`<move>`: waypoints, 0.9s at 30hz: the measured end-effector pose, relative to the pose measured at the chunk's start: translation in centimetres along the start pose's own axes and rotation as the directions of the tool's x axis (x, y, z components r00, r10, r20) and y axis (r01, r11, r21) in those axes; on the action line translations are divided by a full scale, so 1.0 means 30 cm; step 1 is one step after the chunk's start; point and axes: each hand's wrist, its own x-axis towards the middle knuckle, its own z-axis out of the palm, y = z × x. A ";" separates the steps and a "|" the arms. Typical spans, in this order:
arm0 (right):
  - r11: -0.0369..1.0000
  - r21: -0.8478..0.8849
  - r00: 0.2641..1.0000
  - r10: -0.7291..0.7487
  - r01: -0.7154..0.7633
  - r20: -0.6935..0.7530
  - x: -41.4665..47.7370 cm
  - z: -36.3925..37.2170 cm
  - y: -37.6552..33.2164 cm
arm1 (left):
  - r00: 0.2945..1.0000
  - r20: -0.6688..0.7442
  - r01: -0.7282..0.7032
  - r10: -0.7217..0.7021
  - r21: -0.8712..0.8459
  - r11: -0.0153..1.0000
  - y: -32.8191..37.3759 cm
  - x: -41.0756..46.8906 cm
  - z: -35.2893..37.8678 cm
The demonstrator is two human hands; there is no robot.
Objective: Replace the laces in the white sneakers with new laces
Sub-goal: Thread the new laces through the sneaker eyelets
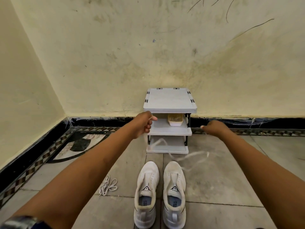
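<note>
Two white sneakers, the left sneaker (145,194) and the right sneaker (174,194), stand side by side on the floor with no laces in them. My left hand (145,123) is stretched forward and grips a white lace (189,157). The lace hangs blurred in front of the rack and trails to the right. My right hand (214,129) is also stretched out and pinches what looks like an end of that lace. A bundle of white laces (108,185) lies on the floor left of the sneakers.
A small grey three-tier shoe rack (170,103) stands against the wall behind the sneakers. A shallow tray (175,120) sits on its middle shelf. The floor is grey tile with a black patterned border (41,154) on the left.
</note>
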 end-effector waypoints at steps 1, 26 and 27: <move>0.992 0.118 0.998 -0.058 0.053 0.039 -0.009 0.016 -0.026 | 1.000 -0.002 -0.014 0.014 -0.057 0.998 0.003 -0.009 0.022; 0.978 0.036 0.960 -0.207 0.204 0.189 0.060 0.480 0.005 | 0.959 -0.283 0.008 -0.007 0.003 1.000 -0.447 0.074 -0.013; 0.975 -0.101 0.963 -0.173 0.197 0.208 0.078 0.501 0.030 | 0.963 -0.267 0.033 -0.029 0.013 0.999 -0.486 0.086 -0.017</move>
